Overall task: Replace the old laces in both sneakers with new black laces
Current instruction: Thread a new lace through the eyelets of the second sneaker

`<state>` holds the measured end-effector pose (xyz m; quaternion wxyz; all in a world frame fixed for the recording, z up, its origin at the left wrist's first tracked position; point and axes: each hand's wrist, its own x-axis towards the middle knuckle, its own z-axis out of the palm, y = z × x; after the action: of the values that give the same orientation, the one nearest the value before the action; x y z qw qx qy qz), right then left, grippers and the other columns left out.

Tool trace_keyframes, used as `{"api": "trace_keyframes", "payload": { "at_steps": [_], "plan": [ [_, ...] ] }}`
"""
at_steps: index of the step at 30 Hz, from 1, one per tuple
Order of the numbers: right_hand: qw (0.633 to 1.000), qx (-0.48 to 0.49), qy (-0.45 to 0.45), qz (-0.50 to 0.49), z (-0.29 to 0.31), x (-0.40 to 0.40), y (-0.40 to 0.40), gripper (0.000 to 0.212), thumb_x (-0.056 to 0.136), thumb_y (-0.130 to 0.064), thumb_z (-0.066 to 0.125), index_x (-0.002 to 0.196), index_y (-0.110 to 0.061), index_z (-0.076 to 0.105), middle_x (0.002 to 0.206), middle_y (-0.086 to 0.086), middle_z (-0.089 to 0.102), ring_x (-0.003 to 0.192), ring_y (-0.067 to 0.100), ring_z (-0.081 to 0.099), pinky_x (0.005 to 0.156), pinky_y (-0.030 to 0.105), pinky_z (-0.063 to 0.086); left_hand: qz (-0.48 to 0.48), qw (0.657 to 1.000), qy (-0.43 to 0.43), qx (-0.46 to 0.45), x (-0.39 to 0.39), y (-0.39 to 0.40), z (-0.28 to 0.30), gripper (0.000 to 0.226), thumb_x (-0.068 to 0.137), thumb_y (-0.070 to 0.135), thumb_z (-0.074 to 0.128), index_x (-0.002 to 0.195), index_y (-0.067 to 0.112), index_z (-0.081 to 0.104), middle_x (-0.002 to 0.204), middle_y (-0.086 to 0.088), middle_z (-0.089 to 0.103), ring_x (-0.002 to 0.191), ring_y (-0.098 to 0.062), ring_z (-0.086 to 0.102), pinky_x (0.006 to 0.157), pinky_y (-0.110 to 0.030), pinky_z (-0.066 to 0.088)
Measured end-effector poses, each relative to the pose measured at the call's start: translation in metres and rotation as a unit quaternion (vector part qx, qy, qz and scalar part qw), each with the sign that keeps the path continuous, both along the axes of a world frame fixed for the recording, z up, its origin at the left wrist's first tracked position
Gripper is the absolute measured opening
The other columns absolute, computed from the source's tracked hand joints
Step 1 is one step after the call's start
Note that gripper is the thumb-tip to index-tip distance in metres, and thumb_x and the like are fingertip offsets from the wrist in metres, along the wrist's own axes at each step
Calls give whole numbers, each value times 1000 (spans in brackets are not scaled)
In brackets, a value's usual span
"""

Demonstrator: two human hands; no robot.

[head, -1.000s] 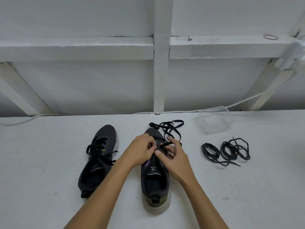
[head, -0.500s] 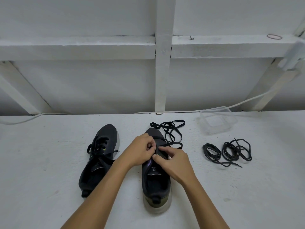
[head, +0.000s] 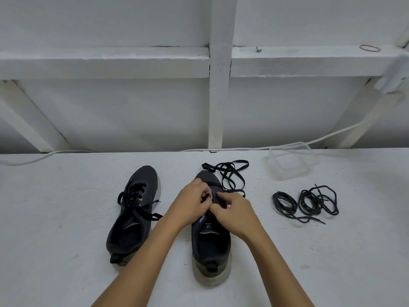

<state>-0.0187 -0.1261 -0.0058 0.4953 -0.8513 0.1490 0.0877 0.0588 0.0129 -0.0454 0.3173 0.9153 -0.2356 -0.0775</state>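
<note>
White painted wall with beams and a ledge behind a white worktop [head: 66, 273], a pale cable [head: 332, 138] trailing along the back edge. On the worktop, two dark sneakers side by side, toes pointing to 12 o'clock. Left sneaker [head: 132, 216] already laced in black, loose ends lying across its tongue and off its right side, not yet tied in any bow that shows. Right sneaker [head: 210, 238] at centre, only just begun: flat black lace [head: 230, 173] spilling from near its toe toward 1 o'clock in loose loops, most of it apparently not yet threaded. Well apart at 3 o'clock, a bundle of thinner, round black laces [head: 307, 203], coiled and tangled, probably the old pair already removed. Beyond it at 2 o'clock, a clear plastic container [head: 292, 161]. Judging from this: roughly halfway, with nearly all of the right sneaker's lacing left. Left hand [head: 191, 204] and right hand [head: 236, 214] meeting over the front eyelets of the right sneaker, fingers [head: 204, 194] of both curled in tight. Right fingers seemingly pinching the flat lace just where it reaches the shoe; left fingers pinching something dark at the eyelet row, lace or shoe edge, too small to tell. Lace running from between the fingertips outward to 1 o'clock.
</note>
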Motion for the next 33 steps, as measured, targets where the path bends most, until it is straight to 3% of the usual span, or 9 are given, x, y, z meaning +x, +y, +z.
{"api": "trace_keyframes", "payload": {
  "at_steps": [3,5,7,11,14,18,22,26,33],
  "plan": [
    [1000,-3,20,9,-3,6,-5,23,90,-21,52,71,-8,56,67,-5,52,60,9,43,60,26,36,-5,1000,-9,1,0,1,-1,2,91,19,62,89,18,62,93,6,49,73,-8,49,71,-25,47],
    [1000,-1,20,4,-5,8,-7,27,92,-17,48,69,-2,52,65,3,50,59,12,41,62,30,36,-8,1000,-13,-3,1,2,-5,2,91,20,63,90,19,63,92,8,48,71,-5,48,68,-18,42],
    [1000,0,18,11,-7,9,-10,28,94,-16,46,79,1,61,74,9,62,63,15,50,65,28,38,-11,1000,-21,-3,1,2,-7,3,90,20,65,91,17,65,91,9,49,71,-3,48,68,-16,40],
    [999,-7,21,32,-8,10,-11,27,94,-12,44,73,-9,61,62,-10,51,57,5,46,61,24,36,-3,1000,-25,-6,3,1,-11,9,88,19,71,94,15,72,90,9,52,73,-3,49,72,-20,43],
    [999,-17,15,27,-8,8,-9,23,92,-18,49,81,-16,69,73,-7,64,71,12,57,69,29,46,0,1000,-25,7,3,1,-11,6,92,19,67,94,15,71,92,6,55,77,-9,52,75,-23,44],
    [999,-30,12,-24,-5,5,-4,23,92,-26,63,112,-24,75,107,-12,71,102,10,65,88,21,48,14,999,19,-33,2,10,-2,7,96,19,62,92,20,68,96,6,59,83,-4,55,77,-17,42],
    [992,-83,18,-97,-10,5,1,10,88,-21,61,80,-21,68,80,-7,69,77,14,65,66,26,51,95,973,128,-169,-5,22,11,12,97,16,62,87,20,66,93,3,66,74,-8,67,79,-26,57],
    [991,-89,28,-94,-9,8,6,10,85,-18,59,75,-17,63,77,-2,67,72,15,62,58,25,45,149,946,123,-260,-13,31,27,13,97,11,62,88,15,70,85,-1,71,74,-8,68,73,-17,54],
    [987,-126,54,-80,-7,14,10,8,84,-18,56,83,-12,62,80,1,64,70,17,57,54,24,39,123,967,7,-225,-13,38,47,11,89,13,72,83,19,78,79,8,71,75,-5,66,71,-16,51]
  ]
}}
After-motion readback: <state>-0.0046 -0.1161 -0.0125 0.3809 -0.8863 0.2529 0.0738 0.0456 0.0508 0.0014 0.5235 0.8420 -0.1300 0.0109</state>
